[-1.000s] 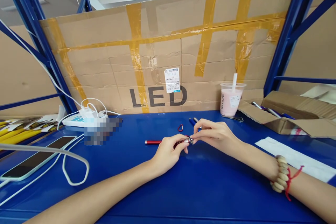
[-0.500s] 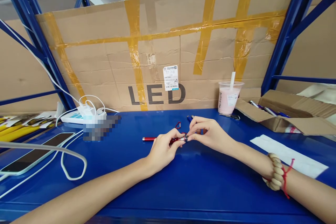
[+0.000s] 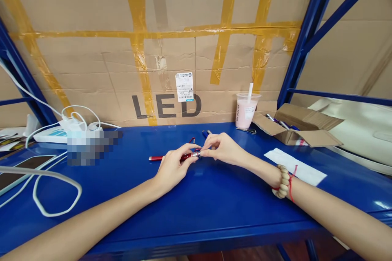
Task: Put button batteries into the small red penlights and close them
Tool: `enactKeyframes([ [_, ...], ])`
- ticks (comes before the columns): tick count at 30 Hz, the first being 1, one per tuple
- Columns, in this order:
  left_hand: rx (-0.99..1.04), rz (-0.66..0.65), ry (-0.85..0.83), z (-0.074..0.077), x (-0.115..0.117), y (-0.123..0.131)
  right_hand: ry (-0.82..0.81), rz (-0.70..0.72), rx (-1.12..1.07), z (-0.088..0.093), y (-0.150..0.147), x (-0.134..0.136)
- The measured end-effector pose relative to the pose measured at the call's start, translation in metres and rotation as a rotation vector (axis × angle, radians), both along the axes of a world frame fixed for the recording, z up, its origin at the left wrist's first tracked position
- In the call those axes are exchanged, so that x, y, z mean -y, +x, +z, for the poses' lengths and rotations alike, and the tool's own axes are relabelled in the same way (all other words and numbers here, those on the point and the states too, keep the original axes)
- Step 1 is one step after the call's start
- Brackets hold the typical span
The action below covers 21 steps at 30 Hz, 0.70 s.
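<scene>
A red pen-like tube with a silver end lies in the fingers of my left hand, pointing right. My right hand pinches at its silver tip; what exactly lies between those fingertips is too small to make out. Another red tube sticks out to the left of my left hand on the blue table. Just behind the fingers is a small red piece, partly hidden. Blue pens lie behind my right hand.
At the back right stand a pink drink cup and an open cardboard box with pens. White paper lies at the right. A phone, white cables and a power strip occupy the left. Cardboard walls the back.
The camera view has turned to the right, so everything appears shifted left. Both hands still meet at the tube's silver end, with the grip almost the same.
</scene>
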<state>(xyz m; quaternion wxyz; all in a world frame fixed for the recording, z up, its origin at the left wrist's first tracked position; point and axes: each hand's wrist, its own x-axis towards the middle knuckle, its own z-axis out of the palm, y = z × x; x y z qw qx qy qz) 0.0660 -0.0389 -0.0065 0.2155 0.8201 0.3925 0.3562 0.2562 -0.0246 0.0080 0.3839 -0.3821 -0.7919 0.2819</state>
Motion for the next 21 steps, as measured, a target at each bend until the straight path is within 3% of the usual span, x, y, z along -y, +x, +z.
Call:
enactKeyframes([
  [13,0.137,-0.083,-0.036,0.0002,-0.0017,0.0034,-0.023,-0.109,0.028,0.0046,-0.0009,-0.0002],
  [21,0.108,-0.106,-0.034,0.0022,0.0002,0.0051,0.027,-0.082,-0.038,0.0062,-0.0031,0.002],
])
